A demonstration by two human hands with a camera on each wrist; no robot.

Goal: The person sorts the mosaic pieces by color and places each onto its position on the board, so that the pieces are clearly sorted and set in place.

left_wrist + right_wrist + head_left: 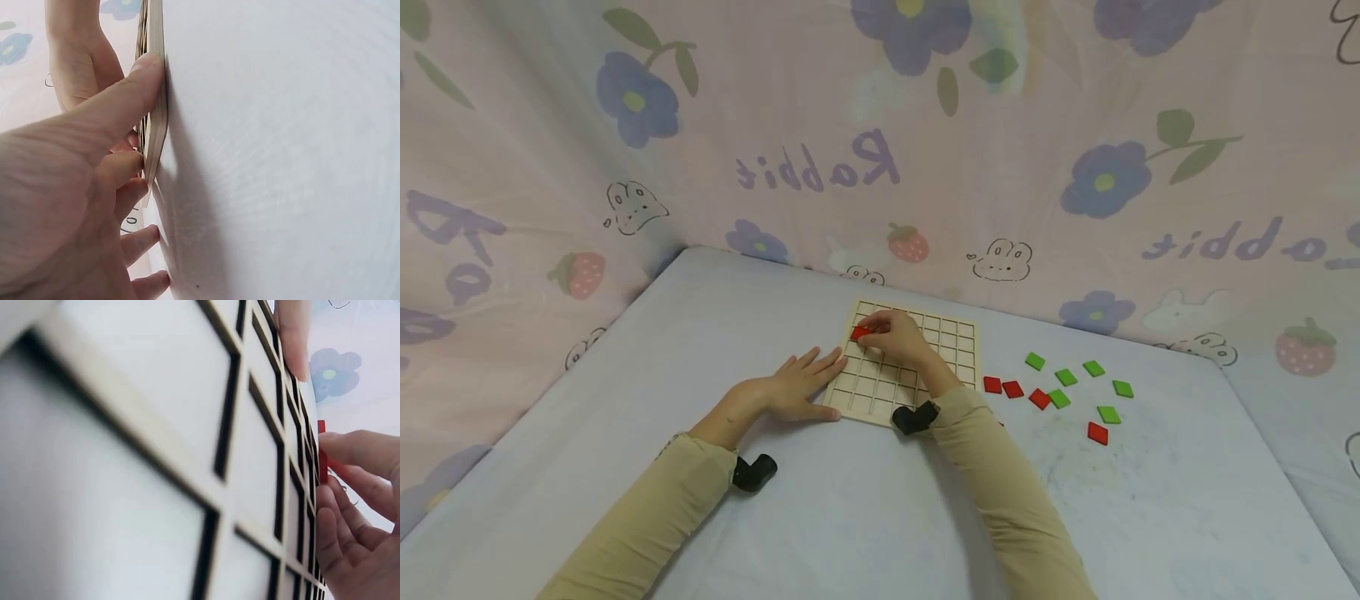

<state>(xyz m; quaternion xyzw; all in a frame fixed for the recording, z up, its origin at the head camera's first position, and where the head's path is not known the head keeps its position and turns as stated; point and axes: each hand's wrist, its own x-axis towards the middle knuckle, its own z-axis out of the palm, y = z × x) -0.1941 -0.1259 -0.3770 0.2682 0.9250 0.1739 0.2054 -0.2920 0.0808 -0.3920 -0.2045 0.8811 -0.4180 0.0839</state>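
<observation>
Leftmost, well to the near-left of the grid board (951, 333), a tan left sleeve (647, 517) runs up to a wrist with a black fitting (755, 472) on its inner side. From there the left hand (797, 390) lies flat on the tabletop (827, 517) at the board's left side, its fingers straight and spread; one fingertip meets the board's left edge, and the thumb presses against the board at its near-left corner.

Next, over the far-left part of the board, is a red diamond tile (859, 333), pinched between the thumb and fingers of the right hand (898, 337). Whether the tile sits in a cell of the board cannot be told. The two hands are apart. The right hand reaches in above the board; a second black fitting (915, 418) on that wrist covers part of the board's near edge, and the right sleeve (1007, 483) comes in from the board's near-right.

To the right of the board, loose on the tabletop, come four red tiles (1013, 389) and six green tiles (1066, 377), with the nearest red one just beside the board's right edge. Behind the board hangs a pink curtain (820, 83) printed with flowers, strawberries and rabbits.
</observation>
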